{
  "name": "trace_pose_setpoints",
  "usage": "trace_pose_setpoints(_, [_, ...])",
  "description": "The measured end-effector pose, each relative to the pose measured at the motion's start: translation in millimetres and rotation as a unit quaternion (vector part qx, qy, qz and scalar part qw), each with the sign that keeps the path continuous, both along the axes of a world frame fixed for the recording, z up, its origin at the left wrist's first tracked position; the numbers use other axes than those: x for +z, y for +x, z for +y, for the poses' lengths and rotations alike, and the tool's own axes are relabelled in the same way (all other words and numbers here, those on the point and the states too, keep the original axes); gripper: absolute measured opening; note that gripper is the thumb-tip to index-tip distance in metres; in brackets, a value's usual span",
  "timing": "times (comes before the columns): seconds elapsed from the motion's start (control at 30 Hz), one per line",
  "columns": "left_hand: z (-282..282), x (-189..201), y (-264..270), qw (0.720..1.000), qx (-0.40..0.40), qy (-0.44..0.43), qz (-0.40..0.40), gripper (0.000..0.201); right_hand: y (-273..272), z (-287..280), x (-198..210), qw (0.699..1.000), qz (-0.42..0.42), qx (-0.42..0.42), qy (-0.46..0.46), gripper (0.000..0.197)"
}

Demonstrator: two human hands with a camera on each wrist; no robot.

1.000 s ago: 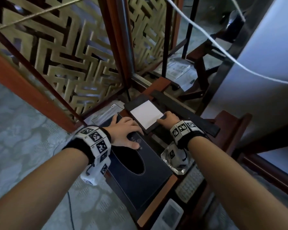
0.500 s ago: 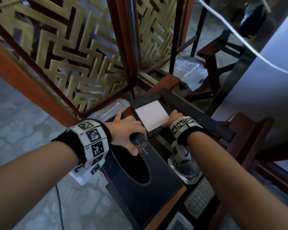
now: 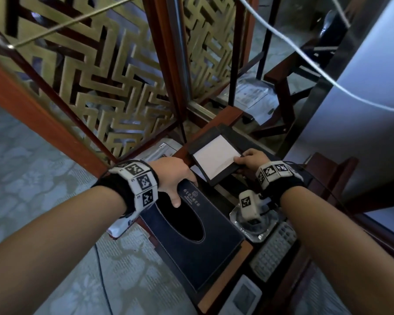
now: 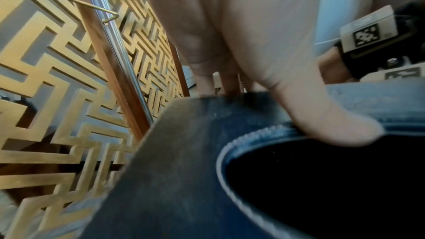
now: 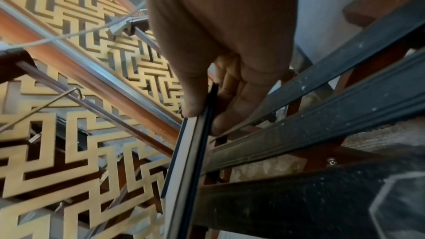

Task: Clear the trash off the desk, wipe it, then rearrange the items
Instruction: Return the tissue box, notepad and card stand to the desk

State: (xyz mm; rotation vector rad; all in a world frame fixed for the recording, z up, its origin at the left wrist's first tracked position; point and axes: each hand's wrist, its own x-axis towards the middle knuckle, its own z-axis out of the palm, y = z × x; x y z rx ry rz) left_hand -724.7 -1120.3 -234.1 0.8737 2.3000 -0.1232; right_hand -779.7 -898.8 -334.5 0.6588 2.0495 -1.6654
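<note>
Rearranging, by the look of it. Left hand (image 3: 172, 178) gripping dark tissue box (image 3: 198, 242) at counter's (image 3: 225, 278) left edge, steadying. Right hand (image 3: 251, 159) pinching notepad holder's (image 3: 216, 160) rim toward far corner, presumably for repositioning.

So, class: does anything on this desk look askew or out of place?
Yes: the notepad holder is tilted, pinched at one corner by the right hand. The tissue box, gripped by the left hand, lies skewed to the desk edge.
</note>
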Motion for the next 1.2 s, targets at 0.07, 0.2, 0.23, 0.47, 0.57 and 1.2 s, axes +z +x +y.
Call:
trace_pose_setpoints(0.07, [-6, 18, -2, 0.998, 0.023, 0.034, 0.047, 0.038, 9, 6, 20, 1.0, 0.005, -0.028, -0.005, 0.034])
trace_pose_setpoints(0.2, [-14, 36, -3, 0.998, 0.049, 0.036, 0.031, 0.049, 42, 16, 48, 0.997, 0.013, -0.058, 0.046, 0.03])
trace_pose_setpoints(0.23, [-16, 30, 1, 0.998, 0.056, 0.009, -0.017, 0.069, 51, 18, 50, 0.995, 0.021, -0.066, 0.071, 0.025])
trace_pose_setpoints(0.47, [-22, 9, -1, 0.997, 0.064, -0.049, -0.008, 0.074, 77, 19, 30, 0.992, 0.023, -0.118, 0.023, 0.033])
trace_pose_setpoints(0.57, [-13, 4, -10, 0.998, 0.037, -0.051, -0.007, 0.063, 83, 22, 26, 0.991, 0.026, -0.132, 0.008, 0.033])
trace_pose_setpoints(1.2, [3, 13, -18, 0.989, -0.127, -0.069, 0.02, 0.043, 117, 57, 43, 0.972, 0.014, -0.235, 0.008, 0.032])
